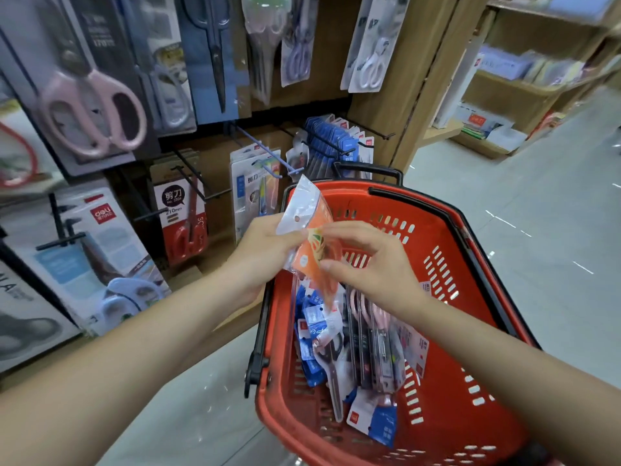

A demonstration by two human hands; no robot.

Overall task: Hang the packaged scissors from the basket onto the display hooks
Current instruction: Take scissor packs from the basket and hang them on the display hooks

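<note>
- Head view: left hand (265, 253) grips and right hand (373, 264) pinches an orange scissors pack (311, 245) above the basket's (433, 210) left rim.
- Step, as I judge it: orienting the pack. Next, its hang-hole must be threaded onto the hook (265, 161).

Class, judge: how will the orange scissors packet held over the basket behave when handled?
Probably floppy: the orange packet has a thin clear top flap curving above the left hand. Likely light: the right hand pinches it with fingertips only. Its glossy film may be slippery.
</note>
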